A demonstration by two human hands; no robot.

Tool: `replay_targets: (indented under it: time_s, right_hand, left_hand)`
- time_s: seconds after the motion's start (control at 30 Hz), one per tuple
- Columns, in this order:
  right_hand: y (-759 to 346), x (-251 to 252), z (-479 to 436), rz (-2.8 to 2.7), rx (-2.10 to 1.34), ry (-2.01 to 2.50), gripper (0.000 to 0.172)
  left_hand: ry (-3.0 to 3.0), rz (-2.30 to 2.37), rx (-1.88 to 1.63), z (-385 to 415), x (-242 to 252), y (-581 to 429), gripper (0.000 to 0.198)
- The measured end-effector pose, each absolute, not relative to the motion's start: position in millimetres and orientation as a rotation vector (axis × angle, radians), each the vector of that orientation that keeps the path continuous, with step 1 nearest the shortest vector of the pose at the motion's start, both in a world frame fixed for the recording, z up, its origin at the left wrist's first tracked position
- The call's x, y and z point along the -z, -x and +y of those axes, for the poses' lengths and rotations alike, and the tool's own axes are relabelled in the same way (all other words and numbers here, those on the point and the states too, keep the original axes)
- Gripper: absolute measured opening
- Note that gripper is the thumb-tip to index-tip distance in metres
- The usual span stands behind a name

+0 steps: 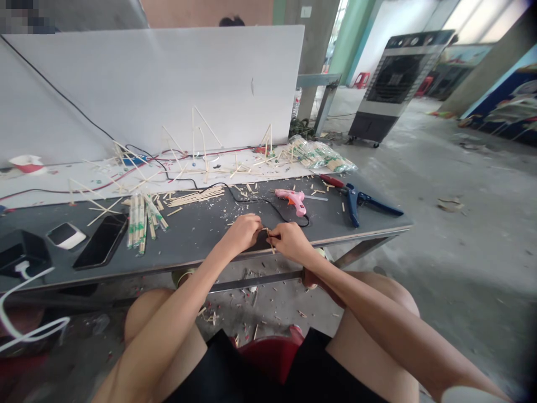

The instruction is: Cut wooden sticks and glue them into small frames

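Note:
My left hand (pixel 243 230) and my right hand (pixel 290 239) meet at the near edge of the grey table (pixel 197 235), both closed in a pinch on a thin wooden stick (pixel 269 237) between them. The stick's lower end pokes down past my right fingers. Just beyond the hands lies a pink glue gun (pixel 293 200) with its black cord looping back across the table. Loose wooden sticks (pixel 197 197) lie in a pile behind my left hand.
Wrapped chopsticks (pixel 142 221), a black phone (pixel 102 240) and a small white device (pixel 66 235) lie at the left. Blue-handled cutters (pixel 356 200) and a bag of sticks (pixel 321 155) sit at the right. Stick frames stand before a white board (pixel 168 84). Stick scraps litter the floor.

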State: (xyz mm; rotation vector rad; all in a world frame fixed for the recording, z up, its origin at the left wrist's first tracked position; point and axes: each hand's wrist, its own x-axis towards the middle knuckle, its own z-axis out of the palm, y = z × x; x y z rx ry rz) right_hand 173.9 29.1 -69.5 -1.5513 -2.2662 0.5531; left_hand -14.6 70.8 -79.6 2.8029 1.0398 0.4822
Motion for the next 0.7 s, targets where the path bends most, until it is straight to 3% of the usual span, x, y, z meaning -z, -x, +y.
replay_targets:
  time_s: [0.7]
  right_hand:
    - [-173.7,69.9,29.9,-2.286,-0.538,1.558,0.024]
  left_hand:
    - [-2.816,1.041,-0.477,68.2,75.4,12.8,0.028]
